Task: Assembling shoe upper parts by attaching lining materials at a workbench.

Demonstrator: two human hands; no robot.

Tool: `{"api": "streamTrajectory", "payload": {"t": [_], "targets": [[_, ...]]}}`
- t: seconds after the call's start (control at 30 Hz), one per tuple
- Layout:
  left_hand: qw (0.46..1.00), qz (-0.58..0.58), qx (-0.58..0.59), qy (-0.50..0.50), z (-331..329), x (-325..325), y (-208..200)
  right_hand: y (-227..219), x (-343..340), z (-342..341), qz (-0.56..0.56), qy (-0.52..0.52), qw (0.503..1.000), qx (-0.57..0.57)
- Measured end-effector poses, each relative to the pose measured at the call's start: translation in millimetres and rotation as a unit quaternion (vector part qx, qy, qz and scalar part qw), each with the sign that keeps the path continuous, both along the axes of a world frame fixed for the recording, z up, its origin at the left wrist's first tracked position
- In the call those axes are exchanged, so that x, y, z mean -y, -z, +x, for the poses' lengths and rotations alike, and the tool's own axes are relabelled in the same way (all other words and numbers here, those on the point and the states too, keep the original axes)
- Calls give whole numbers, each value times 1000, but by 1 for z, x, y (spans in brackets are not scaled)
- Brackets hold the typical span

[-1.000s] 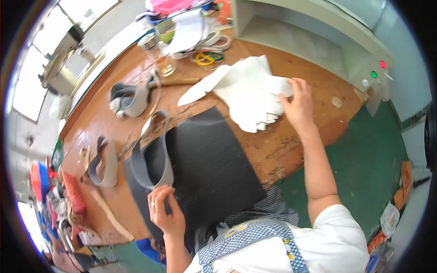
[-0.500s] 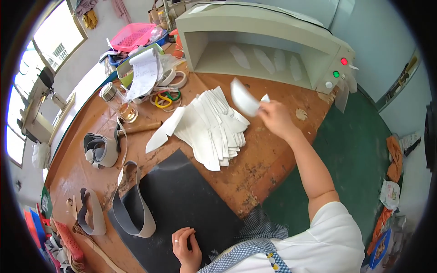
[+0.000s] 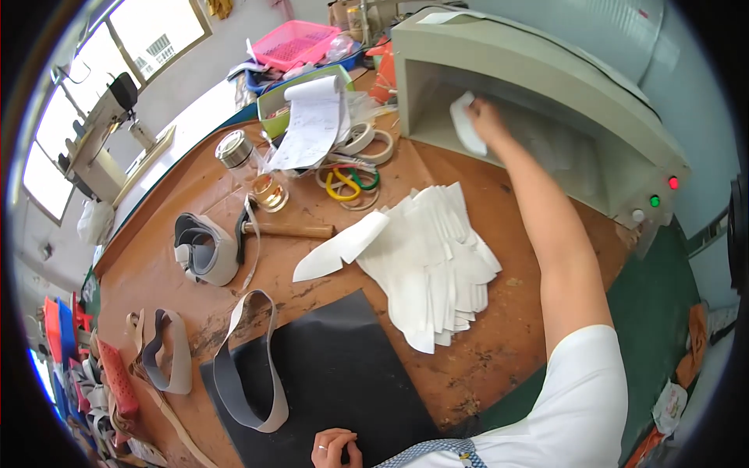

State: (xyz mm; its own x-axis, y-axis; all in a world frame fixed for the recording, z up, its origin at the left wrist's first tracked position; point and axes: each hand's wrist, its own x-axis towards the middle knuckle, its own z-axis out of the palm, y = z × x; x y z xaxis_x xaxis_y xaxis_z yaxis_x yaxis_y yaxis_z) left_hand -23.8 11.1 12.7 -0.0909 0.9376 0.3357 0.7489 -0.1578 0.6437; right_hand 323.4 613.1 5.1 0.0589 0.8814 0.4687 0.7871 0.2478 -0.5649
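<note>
You have two hands in view: one left hand and one right hand, with one white piece held. You have one fanned pile of white pieces, overlapped too closely for you to count. Around you are one black mat, two grey strap loops, one grey coil, one wooden-handled tool, one lidded bottle, two tape rolls, one pink basket and one notepad. You face one boxy machine with three buttons: one red button, one green button, one white button.
</note>
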Motion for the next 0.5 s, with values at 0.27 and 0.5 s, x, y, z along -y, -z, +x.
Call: {"api": "streamTrajectory", "payload": {"t": [0.27, 0.5], "targets": [[999, 11, 17, -34, 6, -14, -4, 2, -1, 22, -133, 200, 941, 240], [999, 13, 8, -39, -7, -3, 2, 30, 0, -8, -142, 153, 912, 352]]}}
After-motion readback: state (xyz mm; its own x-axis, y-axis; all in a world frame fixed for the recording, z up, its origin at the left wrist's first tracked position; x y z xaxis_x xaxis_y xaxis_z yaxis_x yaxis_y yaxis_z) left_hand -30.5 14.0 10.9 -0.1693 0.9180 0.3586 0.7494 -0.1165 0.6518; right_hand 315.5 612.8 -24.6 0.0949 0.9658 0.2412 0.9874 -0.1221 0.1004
